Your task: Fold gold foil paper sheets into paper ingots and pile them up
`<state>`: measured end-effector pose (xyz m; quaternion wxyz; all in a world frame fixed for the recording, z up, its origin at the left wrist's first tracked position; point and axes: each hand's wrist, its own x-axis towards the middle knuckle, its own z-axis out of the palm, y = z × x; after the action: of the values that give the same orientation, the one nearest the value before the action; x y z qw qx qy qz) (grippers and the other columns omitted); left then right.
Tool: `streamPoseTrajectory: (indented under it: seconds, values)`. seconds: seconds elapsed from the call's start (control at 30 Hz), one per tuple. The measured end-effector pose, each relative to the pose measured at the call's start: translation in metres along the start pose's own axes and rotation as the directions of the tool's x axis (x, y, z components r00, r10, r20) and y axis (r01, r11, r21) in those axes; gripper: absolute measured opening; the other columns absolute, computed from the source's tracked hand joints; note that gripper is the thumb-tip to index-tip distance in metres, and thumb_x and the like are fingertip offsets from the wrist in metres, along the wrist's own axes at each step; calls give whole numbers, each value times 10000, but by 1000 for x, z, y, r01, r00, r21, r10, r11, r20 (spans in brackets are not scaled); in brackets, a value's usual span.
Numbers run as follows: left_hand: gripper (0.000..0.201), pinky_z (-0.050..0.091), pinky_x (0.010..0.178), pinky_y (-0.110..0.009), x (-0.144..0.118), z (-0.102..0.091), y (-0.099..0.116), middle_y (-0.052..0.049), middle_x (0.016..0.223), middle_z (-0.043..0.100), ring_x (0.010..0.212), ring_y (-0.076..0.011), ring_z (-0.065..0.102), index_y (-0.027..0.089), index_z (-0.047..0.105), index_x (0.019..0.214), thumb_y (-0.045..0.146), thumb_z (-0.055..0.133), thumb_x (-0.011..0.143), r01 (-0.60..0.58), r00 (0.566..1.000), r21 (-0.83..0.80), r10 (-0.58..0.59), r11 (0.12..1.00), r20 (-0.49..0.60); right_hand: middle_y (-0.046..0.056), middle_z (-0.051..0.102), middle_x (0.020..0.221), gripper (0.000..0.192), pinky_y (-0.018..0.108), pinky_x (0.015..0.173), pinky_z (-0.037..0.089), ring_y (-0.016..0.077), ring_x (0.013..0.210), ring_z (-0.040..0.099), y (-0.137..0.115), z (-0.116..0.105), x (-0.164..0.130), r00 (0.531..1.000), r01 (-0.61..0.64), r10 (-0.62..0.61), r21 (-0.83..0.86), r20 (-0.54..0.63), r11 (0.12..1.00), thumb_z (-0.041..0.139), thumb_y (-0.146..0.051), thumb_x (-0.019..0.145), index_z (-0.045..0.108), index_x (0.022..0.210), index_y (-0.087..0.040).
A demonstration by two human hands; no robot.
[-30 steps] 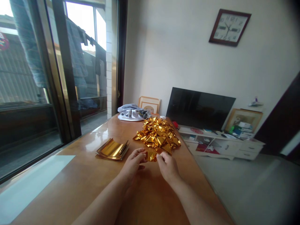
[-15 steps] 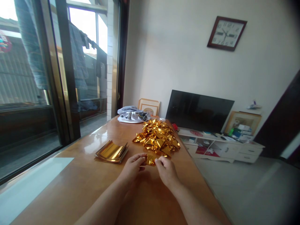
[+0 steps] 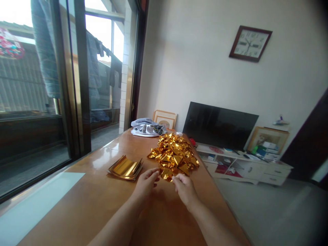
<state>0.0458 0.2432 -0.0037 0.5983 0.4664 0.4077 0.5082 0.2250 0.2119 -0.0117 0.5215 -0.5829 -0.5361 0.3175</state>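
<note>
Just in front of me, a small folded piece of gold foil paper (image 3: 167, 175) is stretched between my two hands at the near edge of a pile. My left hand (image 3: 147, 181) pinches its left end with thumb and forefinger. At its other end my right hand (image 3: 185, 189) is closed, thumb against fingers. Behind them lies the heap of folded gold foil pieces (image 3: 176, 153), crumpled and pointed in shape. To the left of my left hand rests a stack of flat gold foil sheets (image 3: 125, 167), their edges curling up.
Everything lies on a glossy wooden table (image 3: 102, 208). Folded clothes (image 3: 147, 128) sit at its far end. A pale sheet (image 3: 43, 205) covers the left edge beside the glass door. Right of the table stand a white cabinet (image 3: 252, 169) and a television (image 3: 220, 124).
The gold piece between my hands has changed shape, now looking puffed and pointed rather than flat. My hands have moved slightly apart. The view has shifted a little.
</note>
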Motion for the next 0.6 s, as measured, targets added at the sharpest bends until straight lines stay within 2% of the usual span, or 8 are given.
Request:
streamPoseTrajectory:
  seconds: [0.13,0.23,0.33,0.53,0.6]
  values:
    - [411,438,679,-286,6,-7,0,-91,938,705,808,-193,627,171,715,1001,467,733,716,-45,993,-2,44,999,-113,-40,483,488,317,227,470,272,101,470,380,-13,0,5,992,-110,119,155,-51,982,619,-461,808,554,655,-191]
    - [382,422,660,-276,11,-14,0,-87,923,692,786,-180,619,164,697,974,460,709,732,-43,985,-34,37,998,-170,-39,496,508,283,211,421,185,73,423,321,-21,-2,15,970,-218,240,320,-30,922,656,-443,785,586,723,-175]
    - [385,410,645,-269,15,-20,1,-80,905,686,749,-165,607,160,691,970,460,705,730,-42,976,-86,23,995,-217,-36,501,536,229,197,396,166,56,404,310,-26,-4,36,945,-283,325,423,-30,861,647,-379,797,580,745,-166]
    - [417,374,605,-249,18,-26,1,-58,885,677,696,-132,581,156,697,962,467,741,686,-54,960,-198,-4,979,-281,-35,479,526,202,189,371,259,72,386,349,-28,4,104,955,-243,289,376,-70,894,511,-305,897,544,741,-180]
    - [430,363,592,-245,19,-28,1,-61,892,676,687,-128,574,151,699,970,461,748,676,-52,953,-220,-17,974,-301,-2,541,590,237,208,395,352,93,430,439,-27,12,127,969,-197,236,339,-77,920,473,-303,943,580,790,-158]
